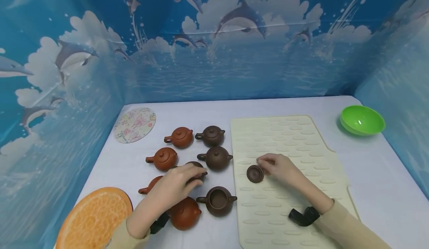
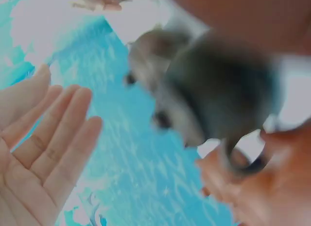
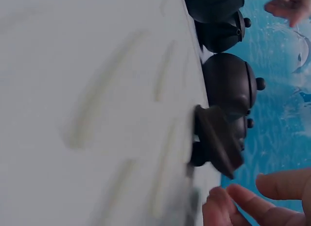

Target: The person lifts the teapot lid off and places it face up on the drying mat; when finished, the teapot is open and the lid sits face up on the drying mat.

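Observation:
My left hand [image 1: 175,185] hovers over the teapots with its fingers extended, and the left wrist view shows nothing in its palm. Beneath it, a dark brown teapot [image 1: 195,164] is partly hidden. Beside it stands a dark teapot without its lid [image 1: 218,201], its mouth facing up. On the cream mat, a dark teapot lid [image 1: 255,174] lies with its underside up; the right wrist view shows it tilted. My right hand [image 1: 279,169] is right beside this lid, thumb and fingers loosely bent, a small gap showing between fingertips and lid in the right wrist view.
Red-brown teapots [image 1: 181,137] stand on the left, with more dark teapots [image 1: 217,158] next to them. The cream mat [image 1: 285,137] covers the right side. A green bowl [image 1: 363,120], a floral disc [image 1: 135,125] and an orange round pad [image 1: 95,219] lie near the table edges.

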Available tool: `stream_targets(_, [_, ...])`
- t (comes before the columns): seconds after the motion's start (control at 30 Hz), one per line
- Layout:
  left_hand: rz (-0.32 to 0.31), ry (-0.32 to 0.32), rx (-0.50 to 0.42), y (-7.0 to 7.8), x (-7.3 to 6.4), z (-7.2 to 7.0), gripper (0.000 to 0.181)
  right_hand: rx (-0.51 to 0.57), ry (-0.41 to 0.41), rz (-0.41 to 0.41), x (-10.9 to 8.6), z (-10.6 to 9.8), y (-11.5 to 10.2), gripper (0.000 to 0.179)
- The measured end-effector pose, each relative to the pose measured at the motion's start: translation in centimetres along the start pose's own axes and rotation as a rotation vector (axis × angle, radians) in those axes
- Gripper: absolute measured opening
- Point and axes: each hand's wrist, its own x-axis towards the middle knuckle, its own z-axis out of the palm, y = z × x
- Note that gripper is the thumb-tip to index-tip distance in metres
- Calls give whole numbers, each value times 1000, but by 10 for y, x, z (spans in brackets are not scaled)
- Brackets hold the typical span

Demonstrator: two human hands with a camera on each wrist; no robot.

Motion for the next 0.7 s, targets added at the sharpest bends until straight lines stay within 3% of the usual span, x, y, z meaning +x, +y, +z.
stream_targets(0.1, [-8,45,0,-6,18,-18,34,-30,45,-71,8,-5,-15,32])
stream_targets(0.2, [-48,38,11,-16,39,-25,35,-10,44,-148,19,-4,-35,30])
stream_targets(0.37, [-159,-95,24,-35,67,-15,34,82,-29,-242,36,15,-62,27])
stream_targets(0.53, [-226,-249,-29,-43,78,-1,34,112,-60,-286,46,34,-76,25])
stream_targets(0.7, [-244,-284,-53,-49,83,5,35,20,-35,-346,59,41,-89,24])
